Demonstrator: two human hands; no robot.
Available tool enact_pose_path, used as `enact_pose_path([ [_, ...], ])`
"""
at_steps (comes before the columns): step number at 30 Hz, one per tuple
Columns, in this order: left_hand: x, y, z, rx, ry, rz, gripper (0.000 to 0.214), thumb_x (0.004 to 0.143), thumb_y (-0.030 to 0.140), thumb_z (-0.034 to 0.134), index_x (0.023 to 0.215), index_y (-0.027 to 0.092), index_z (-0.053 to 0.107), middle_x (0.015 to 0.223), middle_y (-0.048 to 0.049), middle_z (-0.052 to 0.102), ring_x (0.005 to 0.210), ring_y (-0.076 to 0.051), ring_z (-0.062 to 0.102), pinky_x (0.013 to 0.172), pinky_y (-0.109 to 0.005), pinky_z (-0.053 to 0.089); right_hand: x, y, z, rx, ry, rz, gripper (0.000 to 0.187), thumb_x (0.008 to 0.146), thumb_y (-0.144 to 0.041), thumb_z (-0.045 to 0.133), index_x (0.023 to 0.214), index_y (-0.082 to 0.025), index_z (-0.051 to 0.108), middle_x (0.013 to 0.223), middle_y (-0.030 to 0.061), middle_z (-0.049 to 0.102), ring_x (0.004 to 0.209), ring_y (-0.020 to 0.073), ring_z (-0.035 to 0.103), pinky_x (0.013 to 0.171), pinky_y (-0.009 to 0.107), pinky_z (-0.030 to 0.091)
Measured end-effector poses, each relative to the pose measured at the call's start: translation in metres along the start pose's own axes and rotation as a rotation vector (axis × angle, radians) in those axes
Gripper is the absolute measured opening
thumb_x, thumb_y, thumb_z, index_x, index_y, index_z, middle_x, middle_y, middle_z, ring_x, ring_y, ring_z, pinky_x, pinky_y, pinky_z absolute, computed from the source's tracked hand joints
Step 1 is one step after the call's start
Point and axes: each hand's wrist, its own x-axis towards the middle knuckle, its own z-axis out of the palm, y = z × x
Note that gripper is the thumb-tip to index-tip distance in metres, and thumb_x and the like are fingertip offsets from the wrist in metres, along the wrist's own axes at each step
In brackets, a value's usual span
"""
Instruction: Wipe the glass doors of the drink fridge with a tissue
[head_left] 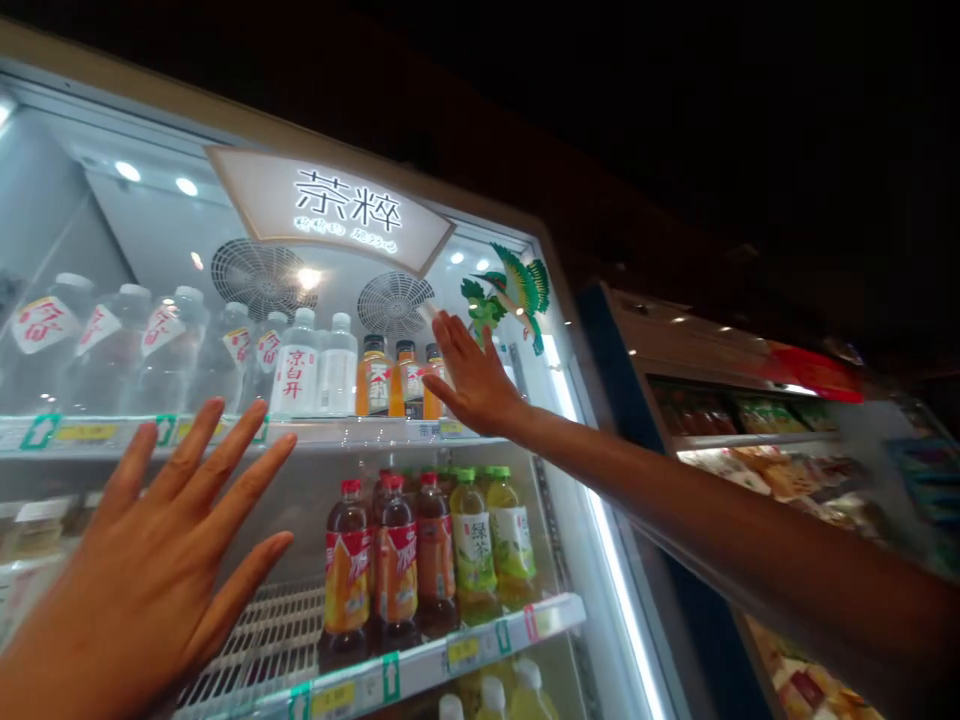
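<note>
My left hand (161, 560) is raised at the lower left with its fingers spread, holding nothing, in front of a lit drinks fridge. Further right, my right hand (476, 380) reaches to the upper part of the fridge front, its fingers stretched out flat and its thumb apart. A small pale patch (429, 311) shows at its fingertips; I cannot make out what it is. Beside that hand are a green bird sticker (517, 290) and, behind it, orange-labelled bottles (375, 378). Reflections suggest glass before the shelves, but whether either palm touches it is unclear.
Clear water bottles (296, 365) line the upper shelf. Red-capped bottles (397, 560) and green-capped tea bottles (474, 540) stand on the shelf below. A lit sign (337, 210) hangs at the top. Another stocked display case (750, 440) stands to the right.
</note>
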Motion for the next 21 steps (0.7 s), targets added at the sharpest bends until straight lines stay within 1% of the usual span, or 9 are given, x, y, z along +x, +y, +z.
enact_pose_path([
  [2,0.015,0.018,0.009,-0.012,0.020,0.002,0.066,0.098,0.039,0.040,0.161,0.033,0.023,0.173,-0.0027,0.019,0.158,-0.036,0.020,0.129,-0.063,0.011,-0.014,0.013,0.000,0.016,-0.016,-0.086,0.093,0.095,-0.079,0.015,0.162,-0.024,-0.019,0.174,0.0075,-0.003,0.162,0.0275,-0.004,0.131,0.062,0.002],
  [5,0.035,0.044,0.019,-0.025,0.046,0.024,0.064,0.099,0.042,0.038,0.161,0.035,0.023,0.172,-0.0026,0.022,0.158,-0.036,0.020,0.129,-0.064,0.011,-0.038,0.033,-0.003,0.015,-0.107,-0.414,0.101,0.092,-0.085,0.022,0.163,-0.025,-0.017,0.174,0.0047,-0.001,0.162,0.0236,-0.003,0.133,0.054,-0.004],
  [7,0.048,0.059,0.022,-0.029,0.050,0.028,0.064,0.099,0.041,0.038,0.161,0.037,0.021,0.173,-0.0006,0.020,0.158,-0.036,0.019,0.129,-0.064,0.011,-0.044,0.059,-0.008,0.012,-0.107,-0.297,0.100,0.092,-0.086,0.017,0.165,-0.024,-0.012,0.174,0.0050,-0.001,0.162,0.0236,-0.002,0.132,0.053,-0.008],
  [10,0.063,0.078,0.025,-0.037,0.062,0.028,0.066,0.099,0.040,0.038,0.161,0.039,0.018,0.174,0.0027,0.017,0.159,-0.034,0.017,0.130,-0.063,0.009,-0.044,0.102,-0.016,0.020,-0.009,0.140,0.097,0.095,-0.080,0.005,0.165,-0.015,-0.011,0.172,0.0125,-0.007,0.161,0.0293,-0.007,0.130,0.060,-0.007],
  [11,0.067,0.083,0.026,-0.040,0.066,0.034,0.066,0.099,0.041,0.038,0.161,0.039,0.017,0.174,0.0034,0.016,0.159,-0.034,0.017,0.130,-0.063,0.008,-0.046,0.110,-0.017,0.025,0.008,0.201,0.096,0.095,-0.079,0.004,0.164,-0.014,-0.012,0.172,0.0130,-0.009,0.161,0.0296,-0.008,0.130,0.059,-0.006],
  [12,0.070,0.087,0.026,-0.038,0.069,0.041,0.066,0.099,0.042,0.038,0.161,0.039,0.017,0.174,0.0036,0.017,0.159,-0.034,0.017,0.130,-0.063,0.008,-0.048,0.113,-0.017,0.032,0.006,0.182,0.096,0.095,-0.080,0.005,0.164,-0.015,-0.015,0.172,0.0117,-0.011,0.160,0.0287,-0.009,0.130,0.058,-0.005],
  [16,0.079,0.098,0.032,-0.002,0.058,0.062,0.067,0.098,0.040,0.038,0.162,0.037,0.017,0.174,0.0006,0.017,0.158,-0.038,0.018,0.128,-0.067,0.012,-0.064,0.116,-0.011,0.051,-0.089,-0.162,0.100,0.089,-0.089,0.021,0.164,-0.033,-0.014,0.173,-0.0040,-0.004,0.161,0.0213,-0.006,0.133,0.047,-0.006],
  [18,0.081,0.099,0.035,0.012,0.059,0.070,0.068,0.098,0.040,0.038,0.162,0.034,0.017,0.174,-0.0010,0.016,0.158,-0.039,0.018,0.127,-0.069,0.013,-0.064,0.130,-0.012,0.057,-0.065,-0.070,0.099,0.089,-0.089,0.018,0.165,-0.032,-0.010,0.173,-0.0026,-0.002,0.162,0.0238,-0.003,0.132,0.050,-0.007],
  [21,0.083,0.097,0.039,0.007,0.063,0.068,0.069,0.097,0.042,0.038,0.162,0.035,0.019,0.173,-0.0008,0.020,0.157,-0.040,0.020,0.127,-0.070,0.013,-0.056,0.154,-0.015,0.060,0.042,0.217,0.091,0.096,-0.076,0.001,0.163,-0.018,-0.018,0.172,0.0115,-0.010,0.160,0.0327,-0.008,0.128,0.066,-0.007],
])
